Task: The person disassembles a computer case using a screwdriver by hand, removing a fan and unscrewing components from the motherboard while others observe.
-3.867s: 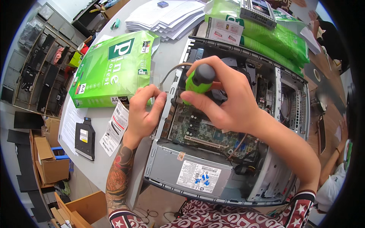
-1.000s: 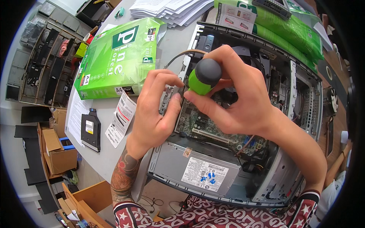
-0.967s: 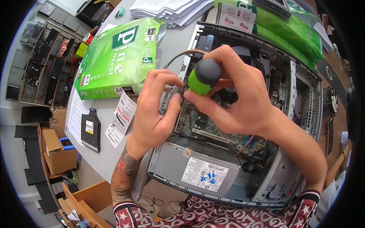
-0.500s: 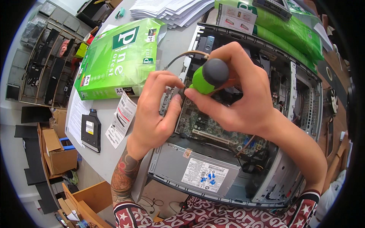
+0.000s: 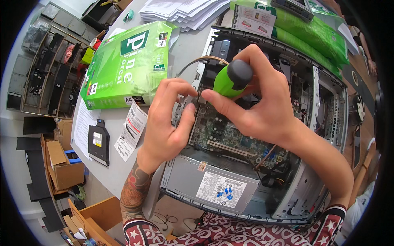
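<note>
An open desktop computer case (image 5: 328, 135) lies flat on the table, its green motherboard (image 5: 223, 133) and grey power supply (image 5: 205, 182) exposed. My right hand (image 5: 262, 106) grips a screwdriver with a green and dark grey handle (image 5: 232, 78), its shaft pointing down into the left part of the case and hidden by my fingers. My left hand (image 5: 168, 121) rests on the case's left wall, thumb and fingers pinched around a small metal part near the screwdriver tip.
A green ream of paper (image 5: 127, 65) lies left of the case. A black optical drive (image 5: 98, 141) and a leaflet (image 5: 131, 129) sit near the table's left edge. Loose paper sheets (image 5: 184, 12) and more green reams (image 5: 312, 28) lie behind. Cardboard boxes (image 5: 65, 168) stand on the floor.
My left hand has moved from the table onto the case's left wall beside the screwdriver. The screwdriver handle has tilted slightly to the right.
</note>
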The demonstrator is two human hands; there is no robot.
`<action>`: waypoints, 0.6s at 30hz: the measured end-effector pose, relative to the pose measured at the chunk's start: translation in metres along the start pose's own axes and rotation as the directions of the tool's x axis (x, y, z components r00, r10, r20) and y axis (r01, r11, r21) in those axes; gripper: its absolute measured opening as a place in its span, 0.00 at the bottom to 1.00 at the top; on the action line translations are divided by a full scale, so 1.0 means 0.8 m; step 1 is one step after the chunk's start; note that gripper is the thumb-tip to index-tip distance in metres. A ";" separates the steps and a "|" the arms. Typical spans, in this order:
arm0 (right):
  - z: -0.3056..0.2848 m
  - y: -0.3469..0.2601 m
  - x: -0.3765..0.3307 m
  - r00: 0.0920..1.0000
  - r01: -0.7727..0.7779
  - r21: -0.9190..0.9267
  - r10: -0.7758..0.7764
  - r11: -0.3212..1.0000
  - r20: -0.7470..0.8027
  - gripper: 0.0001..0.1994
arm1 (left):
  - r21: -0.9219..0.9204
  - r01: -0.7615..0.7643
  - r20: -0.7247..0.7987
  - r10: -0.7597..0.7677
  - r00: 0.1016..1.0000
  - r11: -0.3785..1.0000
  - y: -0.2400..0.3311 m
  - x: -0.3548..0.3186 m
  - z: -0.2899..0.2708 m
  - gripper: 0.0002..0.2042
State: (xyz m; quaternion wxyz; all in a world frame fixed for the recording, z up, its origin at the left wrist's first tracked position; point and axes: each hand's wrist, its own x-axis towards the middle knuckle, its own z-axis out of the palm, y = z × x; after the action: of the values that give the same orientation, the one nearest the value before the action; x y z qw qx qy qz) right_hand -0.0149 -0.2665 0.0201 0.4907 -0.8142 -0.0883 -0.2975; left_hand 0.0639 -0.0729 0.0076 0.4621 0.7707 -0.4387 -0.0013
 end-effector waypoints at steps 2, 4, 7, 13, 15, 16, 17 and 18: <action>0.001 0.002 0.000 1.000 -0.001 0.010 0.002 1.000 -0.007 0.21 | 0.001 -0.004 0.002 0.004 1.000 1.000 0.000 0.000 0.000 0.11; 0.001 0.003 0.000 1.000 -0.003 0.019 0.003 1.000 -0.011 0.21 | 0.001 -0.006 0.001 0.006 1.000 1.000 0.000 0.000 0.000 0.11; 0.001 0.003 0.000 1.000 -0.016 0.009 0.016 1.000 -0.018 0.21 | 0.002 -0.007 -0.002 0.007 1.000 1.000 0.001 0.001 0.000 0.11; 0.000 0.001 0.001 0.998 -0.070 0.026 0.070 0.997 0.002 0.21 | -0.005 0.005 -0.003 -0.005 1.000 1.000 -0.001 0.000 0.000 0.11; 0.000 0.002 0.001 0.998 -0.056 0.023 0.056 0.998 -0.015 0.22 | 0.001 0.008 0.002 -0.008 1.000 1.000 0.000 0.000 0.000 0.11; 0.000 0.002 0.001 0.998 -0.055 0.022 0.056 0.998 -0.016 0.22 | 0.001 0.007 0.003 -0.007 1.000 1.000 0.001 0.000 0.000 0.11; -0.001 0.002 0.001 0.998 -0.058 0.022 0.058 0.998 -0.015 0.22 | 0.001 0.006 0.001 -0.006 1.000 1.000 0.002 0.001 0.000 0.11; -0.001 0.002 0.001 0.998 -0.061 0.022 0.061 0.998 -0.014 0.22 | 0.001 0.006 0.000 -0.006 1.000 1.000 0.002 0.001 0.000 0.11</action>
State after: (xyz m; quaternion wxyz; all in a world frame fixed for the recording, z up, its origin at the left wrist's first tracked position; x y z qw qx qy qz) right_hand -0.0141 -0.2682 0.0195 0.5090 -0.8090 -0.0631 -0.2873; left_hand 0.0632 -0.0738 0.0089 0.4620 0.7722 -0.4362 -0.0025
